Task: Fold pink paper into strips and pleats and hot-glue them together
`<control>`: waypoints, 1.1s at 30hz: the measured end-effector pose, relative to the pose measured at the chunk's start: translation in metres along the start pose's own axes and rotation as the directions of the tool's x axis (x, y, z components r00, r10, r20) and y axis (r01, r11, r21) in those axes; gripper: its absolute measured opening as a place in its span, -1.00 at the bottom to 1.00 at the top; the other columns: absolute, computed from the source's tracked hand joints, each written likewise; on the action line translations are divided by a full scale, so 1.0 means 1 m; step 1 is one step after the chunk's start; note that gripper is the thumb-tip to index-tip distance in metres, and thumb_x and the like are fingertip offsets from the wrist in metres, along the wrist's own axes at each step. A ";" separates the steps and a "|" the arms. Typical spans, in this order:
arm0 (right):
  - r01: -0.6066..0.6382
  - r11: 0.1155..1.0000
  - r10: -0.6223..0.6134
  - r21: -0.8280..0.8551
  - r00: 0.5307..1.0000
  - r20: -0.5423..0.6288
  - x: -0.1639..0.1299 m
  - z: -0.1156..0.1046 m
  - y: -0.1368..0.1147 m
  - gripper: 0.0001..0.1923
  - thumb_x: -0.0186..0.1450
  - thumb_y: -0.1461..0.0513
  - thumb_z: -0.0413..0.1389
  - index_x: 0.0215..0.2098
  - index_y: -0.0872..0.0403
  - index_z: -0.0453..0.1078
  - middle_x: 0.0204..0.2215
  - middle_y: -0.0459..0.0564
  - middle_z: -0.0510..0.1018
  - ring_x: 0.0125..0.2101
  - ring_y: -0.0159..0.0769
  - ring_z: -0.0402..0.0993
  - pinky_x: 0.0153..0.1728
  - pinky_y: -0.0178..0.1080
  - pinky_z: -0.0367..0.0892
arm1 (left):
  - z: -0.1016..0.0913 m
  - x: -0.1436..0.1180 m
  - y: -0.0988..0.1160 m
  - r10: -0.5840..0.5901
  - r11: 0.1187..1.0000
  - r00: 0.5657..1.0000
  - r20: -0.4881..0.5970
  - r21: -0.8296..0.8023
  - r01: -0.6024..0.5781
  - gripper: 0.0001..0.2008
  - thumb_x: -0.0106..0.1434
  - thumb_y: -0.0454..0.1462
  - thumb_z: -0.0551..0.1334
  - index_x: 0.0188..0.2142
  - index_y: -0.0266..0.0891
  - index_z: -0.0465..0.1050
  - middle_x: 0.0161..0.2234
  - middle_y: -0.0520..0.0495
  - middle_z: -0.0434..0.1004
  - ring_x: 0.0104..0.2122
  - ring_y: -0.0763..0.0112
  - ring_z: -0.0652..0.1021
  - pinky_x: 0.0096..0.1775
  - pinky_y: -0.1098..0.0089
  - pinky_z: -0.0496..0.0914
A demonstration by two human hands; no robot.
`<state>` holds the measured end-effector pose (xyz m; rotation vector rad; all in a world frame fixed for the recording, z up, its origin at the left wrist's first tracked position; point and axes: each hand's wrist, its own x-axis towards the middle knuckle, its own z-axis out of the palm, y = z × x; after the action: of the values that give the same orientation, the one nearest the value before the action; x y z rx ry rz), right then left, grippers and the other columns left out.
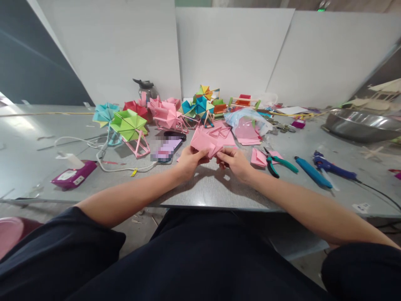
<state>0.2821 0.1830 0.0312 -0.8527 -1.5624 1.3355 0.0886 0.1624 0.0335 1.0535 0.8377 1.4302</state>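
Near the table's front edge, my left hand (193, 160) is closed on a folded piece of pink paper (201, 141), its thumb lying on top. My right hand (233, 162) pinches the right corner of the same paper between thumb and fingers. More pink paper sheets (230, 138) lie on the table just behind it. A smaller folded pink piece (258, 158) rests to the right of my right hand, beside pliers with green handles (284, 163). A phone (171, 147) lies to the left of the paper.
Paper wheel models stand behind: light green (129, 124), pink (167, 113) and blue (200, 106). A plastic bag (249, 119) lies behind right. At right are a blue tool (313, 171), a glue gun (333, 166) and a metal basin (363, 125). At left is a purple power socket (74, 174) with cable.
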 end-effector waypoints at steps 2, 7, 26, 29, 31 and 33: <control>0.020 0.999 -0.020 -0.031 1.000 -0.008 0.001 0.001 0.001 -0.62 0.17 -0.07 0.43 -0.40 0.03 0.52 -0.50 -0.09 0.51 -0.55 -0.39 0.31 -0.46 -0.22 0.30 | 0.000 -0.001 -0.001 0.022 1.000 1.000 0.005 0.022 -0.022 -0.68 0.13 -0.21 0.58 -0.21 -0.25 0.56 -0.26 -0.09 0.66 -0.33 0.39 0.60 -0.20 0.32 0.57; 0.007 1.000 -0.007 -0.003 1.000 -0.016 0.000 0.005 0.000 -0.66 0.10 -0.01 0.44 -0.42 0.02 0.52 -0.55 -0.12 0.48 -0.56 -0.39 0.29 -0.49 -0.23 0.27 | 0.000 -0.003 -0.002 0.075 0.995 0.996 0.053 0.067 -0.078 -0.60 0.09 -0.17 0.59 -0.17 -0.25 0.55 -0.24 -0.10 0.66 -0.30 0.37 0.60 -0.17 0.28 0.58; -0.005 0.997 0.010 -0.076 0.998 0.057 -0.001 0.001 -0.004 -0.84 0.12 0.12 0.35 -0.41 0.01 0.55 -0.57 -0.11 0.52 -0.58 -0.38 0.35 -0.49 -0.24 0.29 | -0.001 0.001 0.001 -0.084 0.995 0.996 0.003 -0.053 0.084 -0.68 0.16 -0.19 0.59 -0.24 -0.24 0.53 -0.31 -0.08 0.62 -0.35 0.42 0.59 -0.22 0.35 0.56; 0.012 0.992 -0.005 -0.123 0.998 0.056 0.000 0.001 -0.003 -0.87 0.13 0.14 0.29 -0.45 0.01 0.50 -0.62 -0.14 0.48 -0.60 -0.37 0.32 -0.50 -0.25 0.25 | -0.001 0.000 0.002 -0.088 0.994 0.996 0.013 -0.064 0.089 -0.67 0.15 -0.19 0.60 -0.25 -0.22 0.52 -0.32 -0.07 0.60 -0.35 0.41 0.59 -0.21 0.34 0.56; 0.010 0.990 -0.002 -0.139 0.998 0.061 0.000 0.001 -0.003 -0.87 0.16 0.15 0.26 -0.48 0.00 0.45 -0.66 -0.14 0.44 -0.61 -0.36 0.31 -0.51 -0.25 0.25 | 0.000 -0.001 0.003 -0.090 0.994 0.996 0.017 -0.066 0.091 -0.66 0.15 -0.19 0.61 -0.27 -0.21 0.51 -0.32 -0.07 0.60 -0.35 0.40 0.59 -0.20 0.32 0.56; -0.009 0.992 0.020 -0.125 0.997 0.081 -0.001 0.001 -0.003 -0.82 0.19 0.14 0.23 -0.51 -0.01 0.39 -0.66 -0.13 0.42 -0.60 -0.34 0.33 -0.50 -0.24 0.27 | 0.000 -0.001 0.003 -0.094 0.994 0.995 0.018 -0.059 0.095 -0.67 0.15 -0.18 0.61 -0.28 -0.20 0.51 -0.31 -0.09 0.60 -0.35 0.39 0.59 -0.19 0.30 0.57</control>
<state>0.2815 0.1814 0.0338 -0.8965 -1.7209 1.3087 0.0873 0.1607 0.0361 0.9661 0.8181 1.3575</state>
